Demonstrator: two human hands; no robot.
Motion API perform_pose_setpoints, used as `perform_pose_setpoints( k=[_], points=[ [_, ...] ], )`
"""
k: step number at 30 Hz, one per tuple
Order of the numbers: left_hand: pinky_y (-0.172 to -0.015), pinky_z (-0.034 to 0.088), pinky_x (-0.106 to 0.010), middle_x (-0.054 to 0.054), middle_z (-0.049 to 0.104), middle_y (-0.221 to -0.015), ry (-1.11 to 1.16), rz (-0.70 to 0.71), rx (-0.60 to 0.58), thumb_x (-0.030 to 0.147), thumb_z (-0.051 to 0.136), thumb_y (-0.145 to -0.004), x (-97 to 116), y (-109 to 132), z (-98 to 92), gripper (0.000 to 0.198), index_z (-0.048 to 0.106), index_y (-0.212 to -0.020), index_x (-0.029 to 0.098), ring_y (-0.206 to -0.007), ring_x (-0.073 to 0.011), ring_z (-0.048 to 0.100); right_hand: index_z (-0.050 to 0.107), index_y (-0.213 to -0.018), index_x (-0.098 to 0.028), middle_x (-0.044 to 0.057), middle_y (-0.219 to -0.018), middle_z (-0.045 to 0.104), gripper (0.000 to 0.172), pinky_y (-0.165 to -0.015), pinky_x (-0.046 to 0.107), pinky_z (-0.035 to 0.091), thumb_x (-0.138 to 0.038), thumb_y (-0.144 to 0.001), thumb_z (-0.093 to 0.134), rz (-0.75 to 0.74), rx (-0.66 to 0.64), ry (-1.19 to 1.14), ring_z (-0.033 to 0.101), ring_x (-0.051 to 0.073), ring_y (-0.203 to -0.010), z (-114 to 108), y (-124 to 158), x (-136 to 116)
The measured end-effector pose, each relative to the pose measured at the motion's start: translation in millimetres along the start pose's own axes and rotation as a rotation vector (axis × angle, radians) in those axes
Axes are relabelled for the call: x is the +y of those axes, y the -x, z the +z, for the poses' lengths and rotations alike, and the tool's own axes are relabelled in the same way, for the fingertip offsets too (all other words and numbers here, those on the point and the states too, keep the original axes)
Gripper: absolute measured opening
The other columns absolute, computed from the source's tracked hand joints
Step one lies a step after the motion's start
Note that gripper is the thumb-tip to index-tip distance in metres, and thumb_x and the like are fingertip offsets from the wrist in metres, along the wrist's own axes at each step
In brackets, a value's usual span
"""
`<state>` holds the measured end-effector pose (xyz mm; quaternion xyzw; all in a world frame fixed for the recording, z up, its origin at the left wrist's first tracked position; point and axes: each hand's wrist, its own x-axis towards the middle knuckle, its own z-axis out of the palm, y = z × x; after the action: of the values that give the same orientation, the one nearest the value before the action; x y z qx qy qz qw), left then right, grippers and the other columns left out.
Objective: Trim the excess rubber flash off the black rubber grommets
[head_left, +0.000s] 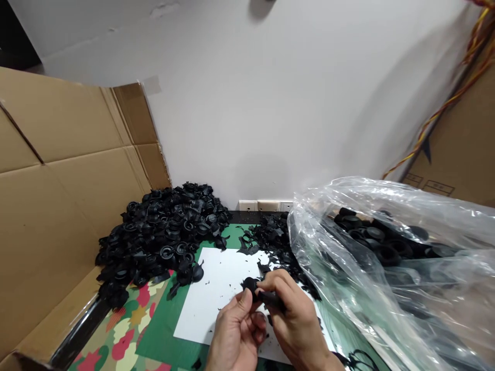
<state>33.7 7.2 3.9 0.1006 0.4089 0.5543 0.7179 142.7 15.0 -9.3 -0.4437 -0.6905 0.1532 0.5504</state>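
The left hand (236, 330) pinches a small black part (250, 284) between thumb and fingers, held just above the near edge of a white sheet (218, 293). The right hand (296, 319) is closed round a dark tool (271, 300). The tool's long axis runs nearly level from right to left, and its left end points at the part and touches it. The part is round and too small and dark to tell which way it faces. The sheet lies on a green mat (160, 335) on the table, with black scraps (270, 237) scattered over its far right corner. A camouflage cloth (124, 335) shows near left. Far left of the sheet a pile (166, 226) of like black parts is heaped against a cardboard box (58, 196). To the right a clear bag (386, 288) holds black rings (371, 237). Sockets (266, 205) sit at the foot of the white wall (270, 103), and twisted wires (460, 87) hang far right.
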Motion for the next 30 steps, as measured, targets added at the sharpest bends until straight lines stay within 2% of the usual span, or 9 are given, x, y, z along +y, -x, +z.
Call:
perform_pose_setpoints(
  k=[4, 9, 12, 15, 18, 20, 22, 26, 30],
  points=[
    [-0.047, 0.042, -0.019, -0.004, 0.069, -0.070, -0.029, 0.045, -0.025, 0.018, 0.080, -0.063, -1, -2, -6.4, 0.035, 0.060, -0.093, 0.017, -0.050, -0.0111, 0.059, 0.053, -0.086, -0.019, 0.004, -0.080, 0.056, 0.018, -0.052, 0.020, 0.045, -0.013, -0.091, 0.037, -0.066, -0.086, 0.210, 0.058, 0.012, -0.057, 2, 6, 7],
    [-0.044, 0.039, -0.018, -0.004, 0.068, -0.062, -0.129, 0.080, -0.019, 0.030, 0.083, -0.056, 6, -3, -6.7, 0.034, 0.059, -0.078, 0.017, -0.048, -0.0119, 0.058, 0.050, -0.078, -0.020, 0.003, -0.072, 0.052, 0.024, -0.045, 0.022, 0.039, -0.018, -0.093, 0.032, -0.039, -0.082, 0.323, 0.052, 0.013, -0.049, 12, 13, 3],
    [-0.045, 0.039, -0.018, -0.002, 0.066, -0.056, -0.163, 0.142, 0.023, 0.027, 0.085, -0.052, 6, 0, -7.0, 0.034, 0.058, -0.071, 0.017, -0.046, -0.0100, 0.055, 0.049, -0.075, -0.022, 0.001, -0.070, 0.051, 0.022, -0.042, 0.023, 0.036, -0.021, -0.091, 0.033, 0.030, -0.065, 0.338, 0.051, 0.014, -0.046, 16, 13, 0],
    [-0.037, 0.031, -0.015, 0.002, 0.061, -0.049, -0.187, 0.221, 0.015, 0.021, 0.087, -0.047, 3, 7, -11.5, 0.034, 0.059, -0.067, 0.015, -0.035, -0.0057, 0.048, 0.042, -0.070, -0.024, -0.001, -0.062, 0.050, 0.015, -0.040, 0.024, 0.035, -0.020, -0.084, 0.038, 0.150, -0.040, 0.338, 0.049, 0.014, -0.042, 6, -2, 5],
    [-0.030, 0.025, -0.016, 0.000, 0.061, -0.050, -0.183, 0.146, -0.079, 0.017, 0.089, -0.043, 2, 14, -16.8, 0.035, 0.059, -0.063, 0.014, -0.029, -0.0063, 0.047, 0.036, -0.068, -0.026, -0.001, -0.055, 0.048, 0.012, -0.038, 0.025, 0.034, -0.017, -0.076, 0.037, 0.311, 0.035, 0.346, 0.047, 0.016, -0.041, -16, -27, 14],
    [-0.032, 0.030, -0.016, -0.001, 0.063, -0.054, -0.118, 0.127, -0.055, 0.016, 0.087, -0.049, 7, 16, -17.8, 0.032, 0.062, -0.067, 0.013, -0.033, -0.0065, 0.049, 0.038, -0.070, -0.025, 0.002, -0.059, 0.051, 0.009, -0.043, 0.028, 0.037, -0.022, -0.078, 0.036, 0.366, 0.046, 0.332, 0.049, 0.019, -0.049, -28, -41, 17],
    [-0.036, 0.036, -0.016, 0.000, 0.062, -0.058, -0.036, 0.109, 0.031, 0.010, 0.082, -0.056, 14, 15, -16.2, 0.026, 0.063, -0.072, 0.013, -0.036, -0.0054, 0.049, 0.040, -0.067, -0.025, 0.002, -0.059, 0.053, 0.014, -0.045, 0.029, 0.037, -0.029, -0.081, 0.036, 0.389, 0.002, 0.287, 0.049, 0.020, -0.051, -33, -46, 15],
    [-0.037, 0.038, -0.017, 0.002, 0.056, -0.053, 0.057, 0.077, 0.118, 0.001, 0.067, -0.072, 26, 12, -9.9, 0.013, 0.060, -0.072, 0.012, -0.036, -0.0054, 0.047, 0.040, -0.058, -0.024, 0.001, -0.050, 0.052, 0.028, -0.043, 0.027, 0.037, -0.035, -0.083, 0.035, 0.433, -0.133, 0.168, 0.049, 0.018, -0.046, -28, -37, 12],
    [-0.037, 0.038, -0.016, 0.002, 0.055, -0.054, 0.061, 0.078, 0.120, -0.001, 0.061, -0.077, 28, 13, -6.7, 0.015, 0.058, -0.071, 0.013, -0.037, -0.0057, 0.047, 0.052, -0.065, -0.020, 0.003, -0.059, 0.062, 0.024, -0.050, 0.029, 0.045, -0.034, -0.082, 0.042, 0.415, -0.209, 0.071, 0.058, 0.020, -0.055, -21, -26, 9]
  ],
)
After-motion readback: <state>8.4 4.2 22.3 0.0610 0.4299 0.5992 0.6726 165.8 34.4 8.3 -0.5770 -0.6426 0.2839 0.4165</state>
